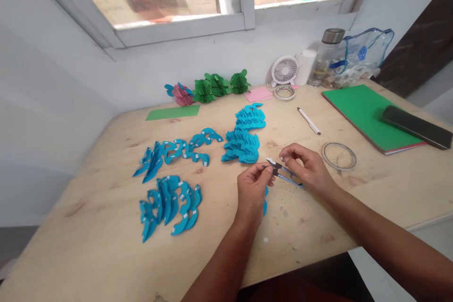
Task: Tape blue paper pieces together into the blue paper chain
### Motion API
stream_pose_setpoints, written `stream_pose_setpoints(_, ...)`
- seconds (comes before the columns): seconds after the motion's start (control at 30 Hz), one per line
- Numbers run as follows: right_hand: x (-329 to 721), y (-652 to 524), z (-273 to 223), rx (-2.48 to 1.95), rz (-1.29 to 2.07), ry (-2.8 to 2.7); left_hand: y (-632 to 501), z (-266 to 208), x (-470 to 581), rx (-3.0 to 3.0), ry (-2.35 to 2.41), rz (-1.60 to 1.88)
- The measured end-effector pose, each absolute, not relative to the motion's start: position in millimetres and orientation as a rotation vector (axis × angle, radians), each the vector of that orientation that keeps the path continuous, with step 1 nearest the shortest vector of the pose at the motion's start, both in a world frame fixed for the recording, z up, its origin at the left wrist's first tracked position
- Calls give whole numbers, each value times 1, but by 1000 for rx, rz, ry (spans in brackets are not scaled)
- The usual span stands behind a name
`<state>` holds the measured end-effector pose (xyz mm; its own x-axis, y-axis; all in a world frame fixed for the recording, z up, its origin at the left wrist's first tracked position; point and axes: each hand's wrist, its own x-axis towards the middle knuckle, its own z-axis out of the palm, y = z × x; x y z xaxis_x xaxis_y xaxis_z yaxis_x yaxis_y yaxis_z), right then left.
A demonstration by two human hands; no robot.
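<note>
My left hand [253,188] is closed, its thumb and fingers pinching a pair of thread snips [285,174] near the dark blades. A small white piece of tape [271,161] sticks up at the blade tips. My right hand [307,167] is closed just right of it, thumb and fingertips together over the snips' blue handle end. A tiny white bit seems to be between those fingertips, too small to name. Partly hidden behind my left wrist lies a blue paper piece [265,201]. Beyond my hands stand stacked blue folded paper pieces [241,146].
Blue paper arcs with white tape squares [186,207] lie at left. Tape rolls [339,156], a pen [309,121] and green sheets [368,113] under a black case [417,127] are at right. Green paper shapes [217,85], a fan [285,71] and a bottle [325,56] line the wall.
</note>
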<state>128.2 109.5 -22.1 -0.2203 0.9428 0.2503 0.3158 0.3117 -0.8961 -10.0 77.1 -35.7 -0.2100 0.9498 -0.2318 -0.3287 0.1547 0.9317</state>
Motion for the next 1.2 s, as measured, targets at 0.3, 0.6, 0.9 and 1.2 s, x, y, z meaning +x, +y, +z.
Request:
stream_pose_setpoints(0.3, 128, 105, -24, -1056, 397, -2089, 77, -34, -9, 720, 1195, 1359)
stream_pose_setpoints(0.6, 129, 108, -27, -961, 239, -2152, 77, -36, -9, 717, 1199, 1356)
stream_pose_setpoints(0.9, 128, 107, -28, -1047, 309, -2095, 77, -36, -8, 718, 1198, 1340)
stream_pose_setpoints(1.2, 131, 112, -25, -1138, 401, -1881, 78, -38, -9, 770, 1215, 1313)
